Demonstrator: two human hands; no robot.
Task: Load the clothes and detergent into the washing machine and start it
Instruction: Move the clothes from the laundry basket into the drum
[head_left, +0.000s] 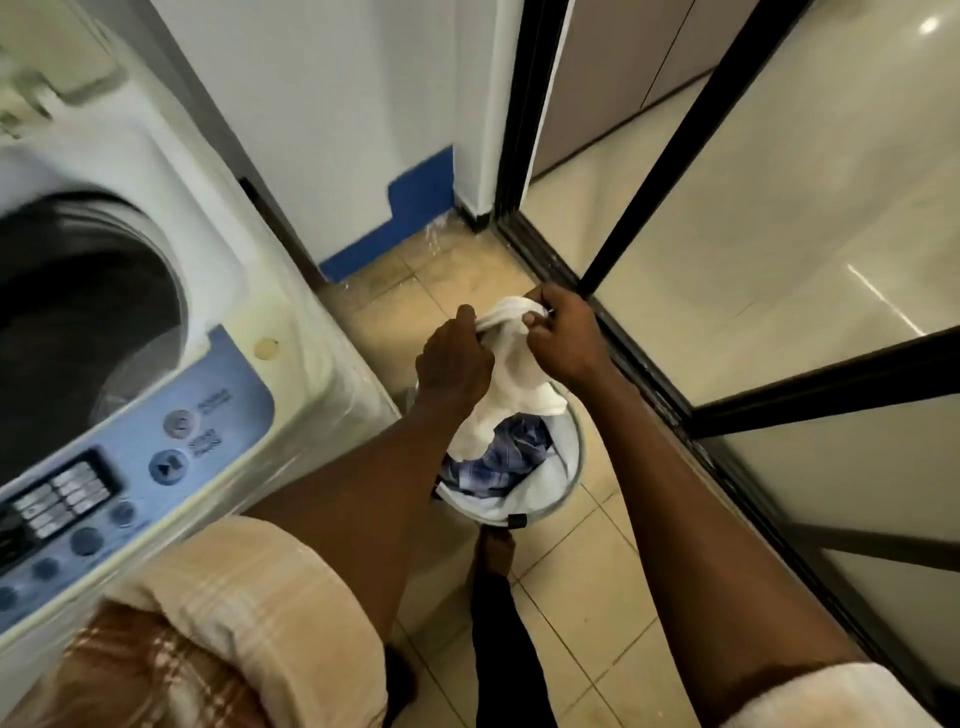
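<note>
White garment (511, 364) bunched in both fists, left hand (453, 358) and right hand (563, 338) closed on it above the basket (571, 457); its tail could snag the blue clothes (498, 457) underneath and drag them onto the floor before the washing machine (156, 322)

White cloth (511, 374), soft and matt, is gripped by both hands. Checked blue fabric (506, 457) is seen in a basket (569, 467) with a thin, pale lining. Washer (218, 291) casing: smooth plastic, yellowed, faintly glossy; panel (156, 457) blue, satin. Floor (587, 582) tiles are noted as beige, glazed. Door (779, 218) panes glossy, framed in dark metal. Sleeve (249, 613): woven plaid cloth.
</note>
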